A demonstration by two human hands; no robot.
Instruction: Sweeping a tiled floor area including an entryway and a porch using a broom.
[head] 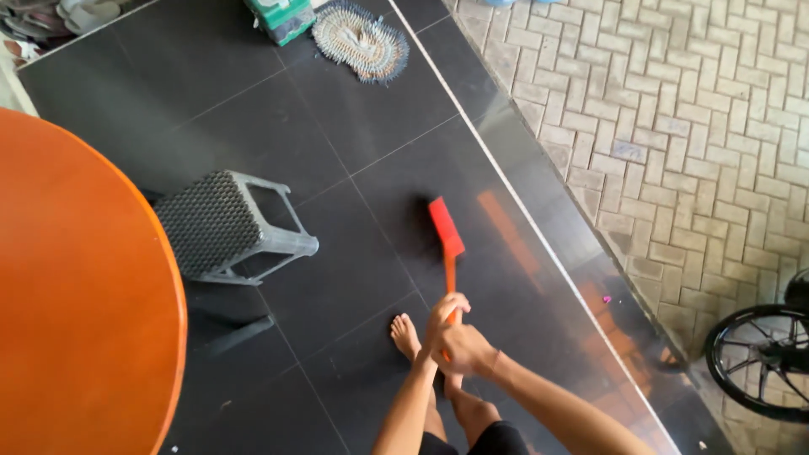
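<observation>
Both hands — left hand [444, 310] above, right hand [466, 347] below — are clamped on the orange broom handle [451, 282], its red head [445, 226] on the black tiled floor [371, 143] ahead of them — mid-sweep; next, a pull toward the bare foot [405, 334].

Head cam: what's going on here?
A person stands barefoot on a dark tiled floor, both hands on the orange handle of a broom. The left hand grips just above the right hand. The red broom head rests on the tiles ahead of the foot. A grey stool stands to one side, beside an orange round table.
</observation>
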